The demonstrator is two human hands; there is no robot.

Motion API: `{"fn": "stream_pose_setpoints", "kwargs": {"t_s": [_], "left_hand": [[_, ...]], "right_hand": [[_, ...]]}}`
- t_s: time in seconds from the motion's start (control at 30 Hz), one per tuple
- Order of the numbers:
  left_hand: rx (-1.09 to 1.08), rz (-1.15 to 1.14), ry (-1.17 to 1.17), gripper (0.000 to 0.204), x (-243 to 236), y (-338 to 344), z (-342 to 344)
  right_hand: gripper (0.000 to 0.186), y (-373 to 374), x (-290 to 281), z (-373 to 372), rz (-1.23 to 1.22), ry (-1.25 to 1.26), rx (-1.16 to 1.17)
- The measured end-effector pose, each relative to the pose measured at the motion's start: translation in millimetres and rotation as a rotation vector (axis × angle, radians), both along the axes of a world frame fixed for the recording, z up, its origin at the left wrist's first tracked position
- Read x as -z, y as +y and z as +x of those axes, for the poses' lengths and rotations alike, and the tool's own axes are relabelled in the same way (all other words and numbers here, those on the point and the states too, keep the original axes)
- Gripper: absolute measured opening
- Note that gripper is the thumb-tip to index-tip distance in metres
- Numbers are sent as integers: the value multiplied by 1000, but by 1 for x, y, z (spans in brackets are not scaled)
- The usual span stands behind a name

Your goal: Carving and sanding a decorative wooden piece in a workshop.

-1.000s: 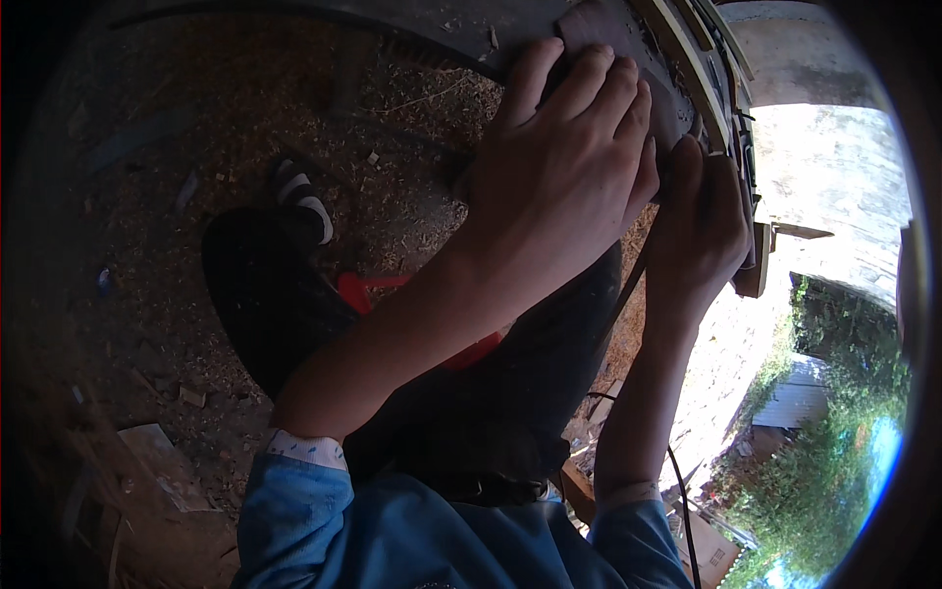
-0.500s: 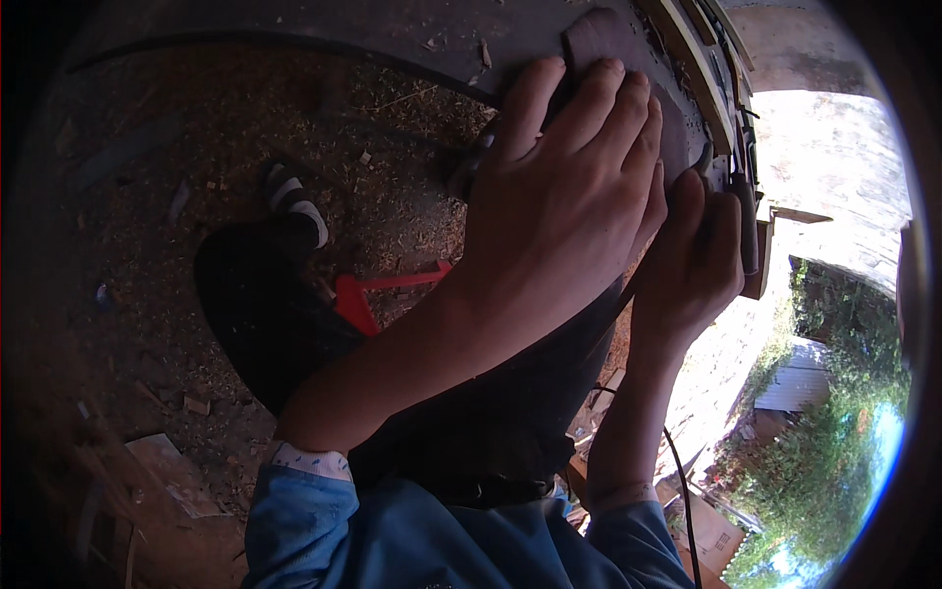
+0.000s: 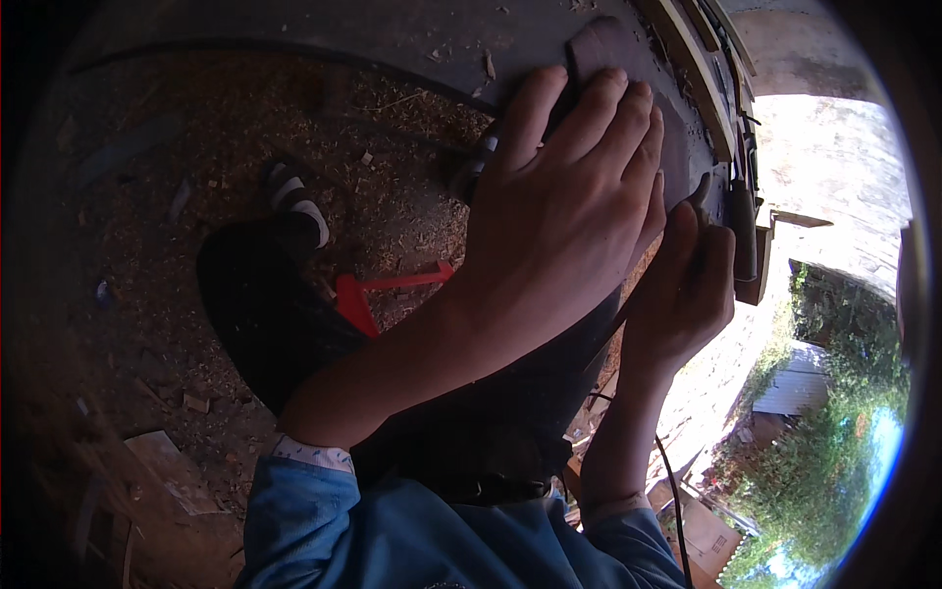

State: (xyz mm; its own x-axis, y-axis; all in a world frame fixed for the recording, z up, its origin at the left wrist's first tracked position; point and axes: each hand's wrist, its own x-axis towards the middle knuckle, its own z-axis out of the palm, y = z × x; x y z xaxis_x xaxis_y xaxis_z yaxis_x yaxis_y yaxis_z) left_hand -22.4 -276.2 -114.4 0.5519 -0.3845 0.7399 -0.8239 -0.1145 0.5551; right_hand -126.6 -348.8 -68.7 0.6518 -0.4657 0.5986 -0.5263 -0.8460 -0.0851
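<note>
Dark brown, flat, wood-looking piece with a rounded end (image 3: 601, 45) is lying on the dark grey bench top (image 3: 324, 22), mostly covered by the left hand (image 3: 574, 201). That hand's back is facing up, fingers stretched over the piece, leftmost one splayed away from the rest. The right hand (image 3: 684, 285) is curled up just beside it, seemingly gripping a thin, dark, curved-tipped tool (image 3: 701, 189); only the tip shows, so can't tell what kind.

Progress-wise, I'd call it mid-job: piece looks steadied, tool's near its edge. There's a small pale wood chip (image 3: 489, 65) on the bench, but no telling if it's off this piece. How much is done or left? Can't say, fingers hide too much of it.
</note>
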Motion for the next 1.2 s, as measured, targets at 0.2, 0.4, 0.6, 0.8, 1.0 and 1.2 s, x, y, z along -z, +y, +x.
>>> {"fn": "stream_pose_setpoints", "kwargs": {"t_s": [0.2, 0.4, 0.6, 0.8, 1.0, 1.2], "left_hand": [[24, 137, 6, 37, -7, 10, 4], [15, 115, 4, 38, -10, 8, 3], [27, 172, 87, 36, -7, 6, 3], [60, 167, 71, 34, -7, 6, 6], [41, 215, 41, 32, -9, 9, 2], [-58, 294, -71, 32, -18, 6, 2]], "right_hand": [[22, -9, -5, 10, 88, -78, -10], [22, -6, 1, 6, 66, -82, 9], [23, -7, 9, 10, 62, -70, 24], [22, -4, 1, 12, 96, -62, 39], [30, 20, 14, -56, 100, 85, -85], [34, 28, -7, -57, 1335, -442, -56]]}}
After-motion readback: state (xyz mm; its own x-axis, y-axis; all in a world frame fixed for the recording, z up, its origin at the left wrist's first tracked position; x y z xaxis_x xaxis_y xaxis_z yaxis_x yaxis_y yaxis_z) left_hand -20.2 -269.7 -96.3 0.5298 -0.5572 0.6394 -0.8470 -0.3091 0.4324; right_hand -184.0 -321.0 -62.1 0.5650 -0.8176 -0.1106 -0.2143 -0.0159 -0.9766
